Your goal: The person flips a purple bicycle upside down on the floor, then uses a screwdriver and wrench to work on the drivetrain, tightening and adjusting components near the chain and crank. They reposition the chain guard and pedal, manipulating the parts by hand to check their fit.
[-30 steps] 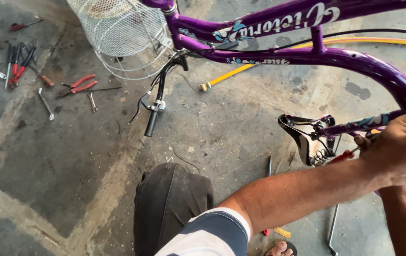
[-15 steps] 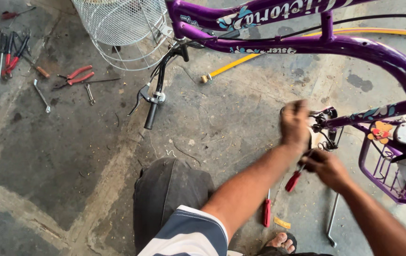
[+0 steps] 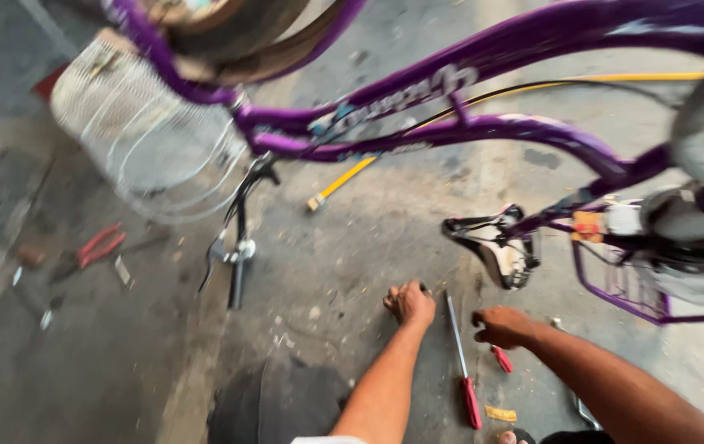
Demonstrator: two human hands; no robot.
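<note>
Purple bicycle [image 3: 483, 131] upside down on concrete floor, saddle [image 3: 496, 247] unattended. Left hand [image 3: 409, 302] fisted at floor, contents unclear. Right hand [image 3: 504, 326] loosely curled, empty, beside red-handled screwdriver [image 3: 460, 362]. Tool not yet picked up.

Your single head camera looks steeply down from close above, tilted, at the concrete floor [image 3: 352, 255] beneath the upturned purple bicycle [image 3: 483, 131].

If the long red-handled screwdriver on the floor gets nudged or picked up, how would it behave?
The screwdriver looks rigid, a thin metal shaft. Its rounded handle could probably roll on the concrete floor. Lying between both hands, it seems light for one hand.
</note>
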